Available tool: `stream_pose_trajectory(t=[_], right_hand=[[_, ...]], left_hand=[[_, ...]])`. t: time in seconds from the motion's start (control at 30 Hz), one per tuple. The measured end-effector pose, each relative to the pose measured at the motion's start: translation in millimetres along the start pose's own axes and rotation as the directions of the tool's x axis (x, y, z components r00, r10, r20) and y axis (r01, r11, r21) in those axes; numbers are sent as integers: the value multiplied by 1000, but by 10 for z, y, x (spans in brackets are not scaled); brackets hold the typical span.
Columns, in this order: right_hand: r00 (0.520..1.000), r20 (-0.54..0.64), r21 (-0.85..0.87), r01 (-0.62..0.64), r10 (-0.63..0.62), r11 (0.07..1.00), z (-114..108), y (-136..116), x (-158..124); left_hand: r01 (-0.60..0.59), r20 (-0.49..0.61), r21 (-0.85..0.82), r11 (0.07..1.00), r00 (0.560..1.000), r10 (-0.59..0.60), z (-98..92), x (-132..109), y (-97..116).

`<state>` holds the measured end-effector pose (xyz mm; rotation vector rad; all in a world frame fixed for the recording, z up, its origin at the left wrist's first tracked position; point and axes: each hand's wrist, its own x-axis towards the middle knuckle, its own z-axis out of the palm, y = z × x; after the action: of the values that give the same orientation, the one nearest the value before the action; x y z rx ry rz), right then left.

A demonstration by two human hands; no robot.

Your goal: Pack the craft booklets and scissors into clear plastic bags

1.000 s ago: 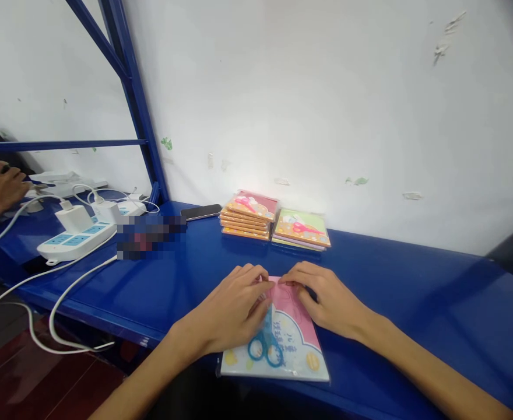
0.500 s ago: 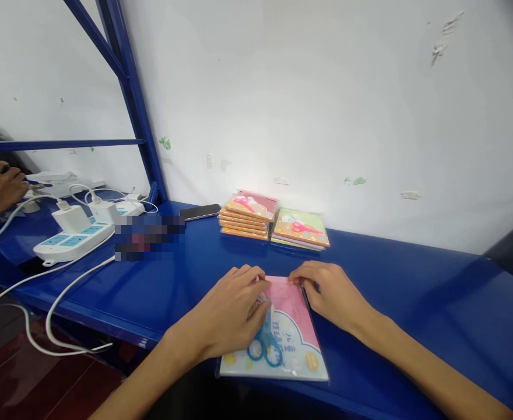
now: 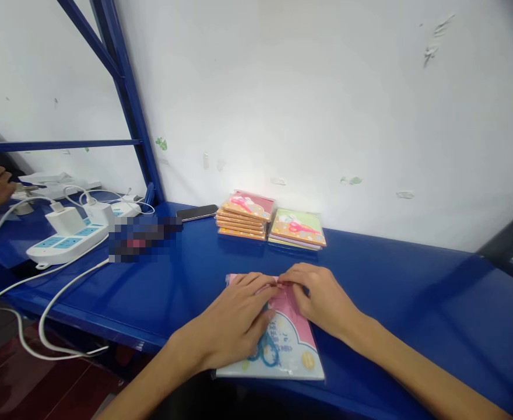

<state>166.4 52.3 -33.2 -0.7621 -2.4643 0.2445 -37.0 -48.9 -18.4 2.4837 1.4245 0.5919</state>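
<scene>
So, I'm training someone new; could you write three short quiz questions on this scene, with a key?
1. The left hand and right hand touch a packet. Its scissors have which handle colour? A) pink B) blue C) orange
2. True or false: the left stack is taller than the right stack.
3. Fill in: the phone lies to the ___ of both stacks.
Key: 1 B; 2 true; 3 left.

From my end I see the left hand (image 3: 239, 326) over the left part of a pink-and-white packet (image 3: 298, 364) on the blue desk (image 3: 396, 303), partly covering its blue scissors (image 3: 264, 346), while the right hand (image 3: 322, 300) bends its fingers at the top edge. Behind, I make out a taller packet stack (image 3: 244, 219), a lower stack (image 3: 298, 232), a phone (image 3: 197, 213) and, farther left, a power strip (image 3: 64, 249).
</scene>
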Motion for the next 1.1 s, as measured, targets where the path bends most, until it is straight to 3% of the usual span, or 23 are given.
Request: stream_pose_trajectory(t=[0.07,0.27,0.43,0.6,0.83,0.93,1.0,1.1], right_hand=[[999,6,-29,-33,33,999,0,8,4],[959,67,-197,-258,275,946,-136,140,-10],[936,8,-186,-345,352,920,-231,176,3],[942,32,-163,-325,334,932,-229,127,11],[946,103,-159,-288,306,944,-160,74,5],[940,141,12,-315,310,949,-152,97,19],[902,247,284,-416,354,864,-152,115,28],[791,494,593,-610,360,525,-174,123,34]], left_hand=[[0,-10,-26,1000,1000,0,-10,2,-20],[161,-44,65,985,986,-158,-168,-104,-206],[332,-196,83,940,930,-311,-139,-80,-452],[329,-143,-37,944,933,-331,-40,-3,-560],[339,-90,-298,892,921,-380,-137,3,-431],[324,-64,-476,818,914,-400,-181,8,-422],[316,-40,-602,733,905,-423,-215,2,-430],[338,5,-736,586,869,-494,-277,-21,-435]])
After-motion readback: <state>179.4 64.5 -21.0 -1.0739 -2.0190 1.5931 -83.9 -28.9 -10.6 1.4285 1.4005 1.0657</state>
